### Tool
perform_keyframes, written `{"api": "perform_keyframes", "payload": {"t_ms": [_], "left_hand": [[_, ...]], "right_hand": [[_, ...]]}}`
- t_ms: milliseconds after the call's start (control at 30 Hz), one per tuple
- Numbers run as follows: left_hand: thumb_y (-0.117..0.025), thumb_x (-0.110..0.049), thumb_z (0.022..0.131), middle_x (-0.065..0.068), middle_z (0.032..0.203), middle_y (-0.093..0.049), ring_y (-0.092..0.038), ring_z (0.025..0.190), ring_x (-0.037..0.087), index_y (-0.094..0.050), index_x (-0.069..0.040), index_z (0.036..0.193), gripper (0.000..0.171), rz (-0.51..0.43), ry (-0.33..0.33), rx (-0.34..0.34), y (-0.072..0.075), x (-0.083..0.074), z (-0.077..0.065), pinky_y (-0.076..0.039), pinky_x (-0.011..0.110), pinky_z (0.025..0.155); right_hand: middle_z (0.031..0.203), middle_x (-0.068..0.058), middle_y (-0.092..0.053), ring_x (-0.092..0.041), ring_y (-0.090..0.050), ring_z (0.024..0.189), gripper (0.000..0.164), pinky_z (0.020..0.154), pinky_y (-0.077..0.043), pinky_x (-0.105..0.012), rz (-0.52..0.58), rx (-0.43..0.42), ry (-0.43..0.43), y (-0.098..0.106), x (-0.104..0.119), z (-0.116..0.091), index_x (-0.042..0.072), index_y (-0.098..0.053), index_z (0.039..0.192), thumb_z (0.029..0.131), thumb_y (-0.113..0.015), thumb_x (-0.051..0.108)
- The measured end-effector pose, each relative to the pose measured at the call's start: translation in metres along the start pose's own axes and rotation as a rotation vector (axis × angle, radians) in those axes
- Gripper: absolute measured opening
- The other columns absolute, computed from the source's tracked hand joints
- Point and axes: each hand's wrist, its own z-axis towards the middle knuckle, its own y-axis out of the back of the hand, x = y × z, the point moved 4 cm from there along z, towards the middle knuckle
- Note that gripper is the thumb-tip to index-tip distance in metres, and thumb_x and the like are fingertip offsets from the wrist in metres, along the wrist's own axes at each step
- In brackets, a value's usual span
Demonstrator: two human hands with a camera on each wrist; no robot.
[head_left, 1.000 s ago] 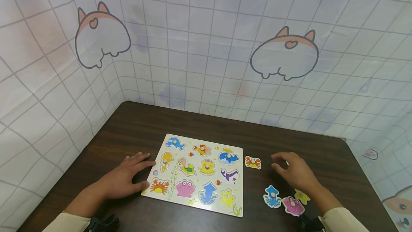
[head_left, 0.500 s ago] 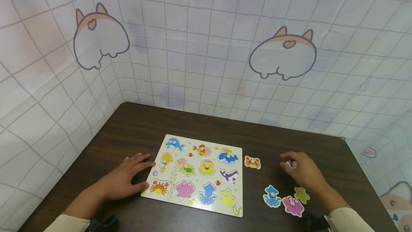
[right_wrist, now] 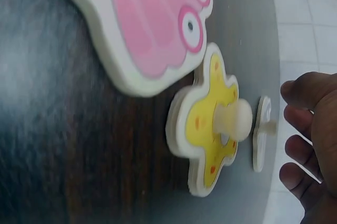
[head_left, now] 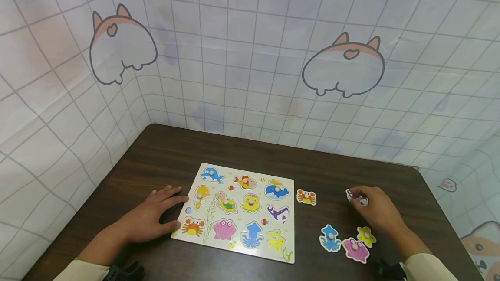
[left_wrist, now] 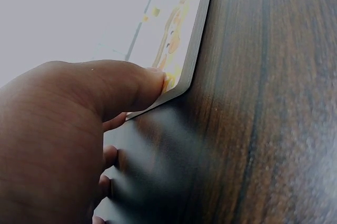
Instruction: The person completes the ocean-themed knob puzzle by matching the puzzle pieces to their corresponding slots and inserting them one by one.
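Observation:
My left hand (head_left: 150, 216) lies with spread fingers at the left edge of a sea-animal knob puzzle board (head_left: 258, 253); its thumb (left_wrist: 134, 84) rests on the board's near corner. On the right, my right hand (head_left: 376, 209) hovers with bent fingers at a purple-and-white whale piece (head_left: 362, 201), partly hidden behind the fingers. The right wrist view shows the fingertips apart from that piece's knob (right_wrist: 269, 127). Nearer me lie a yellow starfish piece (head_left: 366, 236), a pink shell piece (head_left: 355, 249) and a blue squid piece (head_left: 330, 238). A crab piece (head_left: 306, 197) lies beside the board's right edge.
Several knobbed pieces sit in the board's upper area, among them an octopus (head_left: 251, 203) and a turtle (head_left: 227, 203). The bottom row and the purple whale slot (head_left: 278, 213) show printed pictures without knobs. A dark wood table (head_left: 234, 146) meets a grid-patterned curtain (head_left: 250, 77) behind.
My right hand has moved to the right, and the whale piece has come into view at its fingers. The starfish piece is uncovered. My left hand has stayed on the board.

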Motion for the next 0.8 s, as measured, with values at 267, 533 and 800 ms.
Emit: {"api": "perform_keyframes", "payload": {"t_ms": [267,533,800], "left_hand": [[-0.07,-0.053,0.093,0.013,0.16,-0.039,-0.028,0.149,0.045,-0.055,-0.023,0.149,0.065,0.001,0.02,0.011,-0.001,0.0,-0.001,-0.018,0.071,0.116],[-0.069,-0.052,0.094,0.013,0.16,-0.039,-0.029,0.148,0.046,-0.055,-0.022,0.148,0.064,-0.001,0.002,-0.003,0.001,-0.002,-0.002,-0.02,0.072,0.114],[-0.07,-0.052,0.093,0.014,0.16,-0.04,-0.028,0.148,0.046,-0.055,-0.023,0.148,0.064,-0.004,0.015,0.002,0.001,-0.003,-0.002,-0.019,0.072,0.114]], "right_hand": [[0.106,-0.015,-0.072,-0.031,-0.066,0.093,0.025,0.077,-0.054,-0.056,-0.008,0.049,-0.065,-0.002,-0.012,-0.002,0.0,-0.072,0.115,0.092,-0.073,0.011],[0.106,-0.017,-0.072,-0.031,-0.067,0.09,0.024,0.076,-0.055,-0.057,-0.011,0.061,-0.074,-0.003,-0.018,0.0,-0.001,-0.072,0.114,0.093,-0.074,0.011],[0.101,-0.012,-0.072,-0.031,-0.064,0.091,0.016,0.076,-0.054,-0.056,-0.023,0.05,-0.066,-0.003,-0.018,0.0,0.004,-0.075,0.106,0.093,-0.074,0.012]]}}
